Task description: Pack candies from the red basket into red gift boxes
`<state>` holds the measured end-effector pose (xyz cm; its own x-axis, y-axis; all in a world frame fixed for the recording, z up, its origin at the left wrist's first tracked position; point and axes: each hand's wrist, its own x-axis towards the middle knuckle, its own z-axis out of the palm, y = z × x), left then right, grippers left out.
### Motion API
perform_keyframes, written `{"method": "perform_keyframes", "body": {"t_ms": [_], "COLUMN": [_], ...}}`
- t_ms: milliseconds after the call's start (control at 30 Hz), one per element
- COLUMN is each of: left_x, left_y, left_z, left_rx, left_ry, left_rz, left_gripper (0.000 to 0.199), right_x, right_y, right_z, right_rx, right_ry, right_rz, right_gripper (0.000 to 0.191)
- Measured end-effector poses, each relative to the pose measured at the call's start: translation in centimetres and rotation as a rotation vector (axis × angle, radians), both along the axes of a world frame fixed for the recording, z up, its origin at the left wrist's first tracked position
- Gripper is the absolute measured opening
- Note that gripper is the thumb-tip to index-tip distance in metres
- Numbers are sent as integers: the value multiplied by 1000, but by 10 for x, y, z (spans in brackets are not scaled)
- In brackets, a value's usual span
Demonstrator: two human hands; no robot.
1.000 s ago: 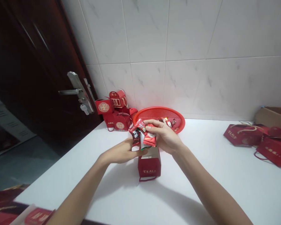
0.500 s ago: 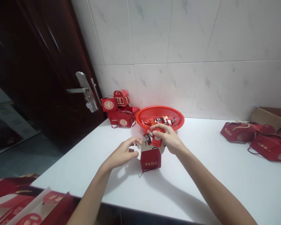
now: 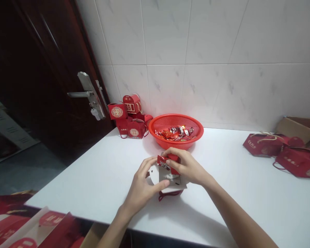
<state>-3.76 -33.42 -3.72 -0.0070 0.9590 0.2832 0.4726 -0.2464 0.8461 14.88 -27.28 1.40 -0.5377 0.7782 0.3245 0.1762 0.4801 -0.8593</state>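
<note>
A small red gift box (image 3: 171,193) stands on the white table with its top flaps apart and their white insides showing. My left hand (image 3: 144,181) curves round the box's left side, with the thumb on the near flap and the fingertips at the far left edge. Between the thumb and fingers of my right hand (image 3: 187,165) are red-wrapped candies (image 3: 163,162), right over the box's opening. How deep they sit in the box is partly hidden by the fingers. Just behind is a red plastic basket (image 3: 175,144) holding several wrapped candies (image 3: 179,132).
Several red gift boxes (image 3: 135,129) are stacked by the wall at the back left. More red boxes (image 3: 265,144) and a cardboard carton (image 3: 297,129) lie at the right. Below the table's left edge are red and white paper bags (image 3: 41,227). A dark door (image 3: 54,69) stands left.
My right hand has brought the candies down to the box opening. My left hand has moved from the flap's edge to hold the box, whose near flap now leans towards me.
</note>
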Motion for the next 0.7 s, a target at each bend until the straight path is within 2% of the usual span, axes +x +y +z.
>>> {"method": "perform_keyframes", "body": {"t_ms": [133, 333, 533, 700], "left_x": [-1, 0, -2, -4], "left_y": [-7, -12, -13, -14], "left_z": [-9, -14, -21, -24], "left_rx": [-10, 1, 54, 124], "left_ry": [-15, 20, 61, 96], "left_rz": [-12, -71, -91, -85], "left_gripper": [75, 82, 84, 81], "right_x": [6, 17, 18, 20], "right_y": [0, 0, 1, 0], "right_z": [-1, 8, 12, 15], "right_rx": [-50, -63, 7, 8], "right_ry": [-92, -259, -346, -527], "right_rz": [95, 226, 233, 237], "right_gripper": [17, 16, 14, 20]}}
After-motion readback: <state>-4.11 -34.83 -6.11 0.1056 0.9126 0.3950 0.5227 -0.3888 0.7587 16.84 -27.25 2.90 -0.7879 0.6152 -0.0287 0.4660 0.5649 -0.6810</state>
